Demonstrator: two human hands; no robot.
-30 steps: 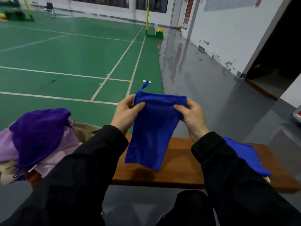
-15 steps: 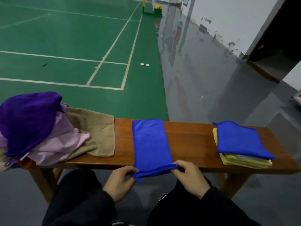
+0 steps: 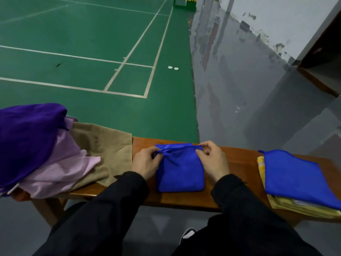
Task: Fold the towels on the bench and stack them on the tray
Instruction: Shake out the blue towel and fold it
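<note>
Well off to the left of my left grip (image 3: pixel 145 163) sits the unfolded heap: a dark purple towel (image 3: pixel 27 137) on top, a lilac towel (image 3: pixel 60 169) under it, a tan towel (image 3: pixel 103 154) spread nearest me on the worktop (image 3: pixel 238 163). My left grip pinches the far left corner of the blue towel (image 3: pixel 180 172), and my right grip (image 3: pixel 212 161) pinches its far right corner; the towel lies between them, doubled over on the wood, its near fold rounded. I judge this to be the closing of a fold, with the far edges being matched up. Well to the right of my right grip is the folded stack (image 3: pixel 299 180), blue on yellow; I cannot make out the tray beneath it. Next I would need to square the corners, flatten the towel, then carry it across onto that stack without letting the layers slide apart
</note>
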